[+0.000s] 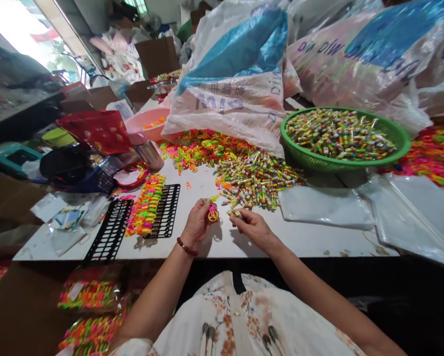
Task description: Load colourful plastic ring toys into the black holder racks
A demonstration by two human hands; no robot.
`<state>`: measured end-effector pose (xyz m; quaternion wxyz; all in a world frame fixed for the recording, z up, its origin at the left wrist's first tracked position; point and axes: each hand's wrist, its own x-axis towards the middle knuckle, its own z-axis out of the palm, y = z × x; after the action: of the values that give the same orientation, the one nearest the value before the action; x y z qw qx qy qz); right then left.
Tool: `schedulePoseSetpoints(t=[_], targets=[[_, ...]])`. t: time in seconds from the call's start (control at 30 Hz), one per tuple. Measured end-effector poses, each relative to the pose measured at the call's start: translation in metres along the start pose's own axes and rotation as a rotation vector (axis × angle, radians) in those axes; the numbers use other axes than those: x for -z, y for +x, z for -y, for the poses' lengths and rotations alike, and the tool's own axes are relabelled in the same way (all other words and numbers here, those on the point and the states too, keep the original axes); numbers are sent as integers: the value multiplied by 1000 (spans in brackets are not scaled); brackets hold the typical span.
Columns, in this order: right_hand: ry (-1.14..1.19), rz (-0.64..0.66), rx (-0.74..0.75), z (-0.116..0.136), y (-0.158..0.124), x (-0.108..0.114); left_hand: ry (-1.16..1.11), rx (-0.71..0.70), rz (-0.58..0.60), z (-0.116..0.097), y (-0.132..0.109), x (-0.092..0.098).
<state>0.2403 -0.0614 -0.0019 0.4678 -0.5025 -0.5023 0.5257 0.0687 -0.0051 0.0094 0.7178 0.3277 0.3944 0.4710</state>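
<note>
Neon plastic ring [213, 214] pinched in left hand [196, 223]; right hand [252, 226] grips small wrapped candy [236, 214] above white table [311, 240].

Both hands [225, 222] forward, fingers pinched

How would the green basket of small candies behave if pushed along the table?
The green basket looks heaped full, so probably heavy and would slide rather than tip, being wide and shallow. Its mesh wall may flex. The candies seem loose, so some could spill.
</note>
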Motion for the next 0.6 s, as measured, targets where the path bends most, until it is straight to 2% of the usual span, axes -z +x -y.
schedulePoseSetpoints(t=[0.23, 0.43, 0.6], targets=[[-203, 21, 112, 5, -11, -10, 150, 19, 7, 16, -26, -13], [-201, 33, 148, 11, -16, -7, 223, 31, 1, 20, -29, -14], [-261, -6, 184, 4, -15, -3, 262, 8, -1, 22, -26, -12]])
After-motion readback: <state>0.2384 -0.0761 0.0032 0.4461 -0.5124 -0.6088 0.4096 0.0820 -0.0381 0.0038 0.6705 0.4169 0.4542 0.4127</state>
